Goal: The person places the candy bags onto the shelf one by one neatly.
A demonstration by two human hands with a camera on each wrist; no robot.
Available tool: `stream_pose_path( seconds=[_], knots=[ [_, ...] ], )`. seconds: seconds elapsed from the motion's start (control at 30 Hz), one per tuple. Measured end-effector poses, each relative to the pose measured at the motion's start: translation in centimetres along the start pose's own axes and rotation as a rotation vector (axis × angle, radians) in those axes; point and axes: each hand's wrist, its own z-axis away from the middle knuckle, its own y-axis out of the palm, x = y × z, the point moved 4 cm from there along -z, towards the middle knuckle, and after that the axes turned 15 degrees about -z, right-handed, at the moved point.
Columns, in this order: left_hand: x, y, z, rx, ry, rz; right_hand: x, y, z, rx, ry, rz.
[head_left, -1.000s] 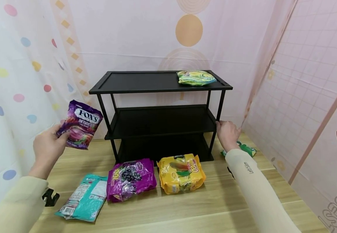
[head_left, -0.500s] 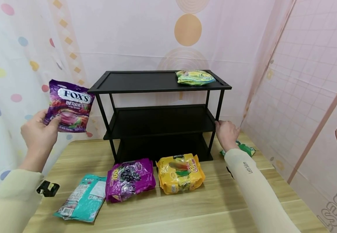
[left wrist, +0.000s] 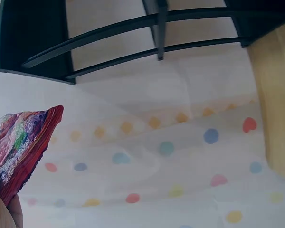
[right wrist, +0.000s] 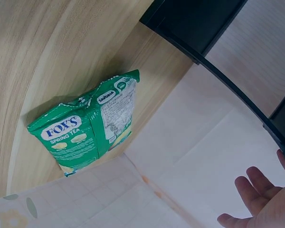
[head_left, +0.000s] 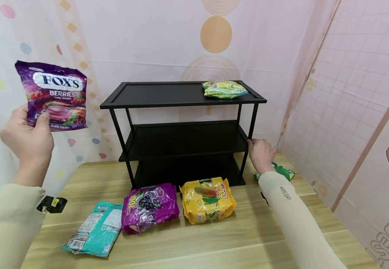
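A pale wood-grained bench (head_left: 167,246) carries, nearest, a flat teal plastic bag (head_left: 95,229); just beside it lie a glossy purple plastic pack (head_left: 151,207) and, a little apart, a yellow plastic pack (head_left: 208,200). Over the bench's left side, the left hand (head_left: 30,138) pinches a dark purple plastic bag lettered FOX'S BERRIES (head_left: 60,95), nearly upright in mid-air, well apart from the shelves. The right hand (head_left: 261,155) touches a post of a black three-tier rack (head_left: 161,93), its other fingers loosely extended. Right of the rack, a green FOX'S SPRING TEA bag (right wrist: 88,123) lies on the bench. A yellow-green plastic bag (head_left: 224,89) rests on the top tier's right end. Behind hangs a pale pink curtain (head_left: 154,37) with an orange disc; coloured dots pattern the left side, a grid the right.
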Motion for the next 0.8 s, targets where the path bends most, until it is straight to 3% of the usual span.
stream_pose_path(
  seconds=[0.2,0.43,0.7,0.8],
  knots=[
    [-2.0,-0.8,-0.7,-0.019,-0.059,0.095,0.0,0.0,0.0,0.002,0.002,0.006],
    [-6.3,-1.9,-0.7,-0.057,-0.069,0.241,0.0,0.1,-0.1,0.006,0.008,0.005],
    [-9.3,-0.9,-0.3,-0.033,-0.054,0.326,0.1,0.0,-0.1,0.008,0.013,0.01],
    [-10.4,-0.3,0.3,-0.016,-0.021,0.314,0.0,0.0,-0.1,0.013,0.021,0.01]
  ],
)
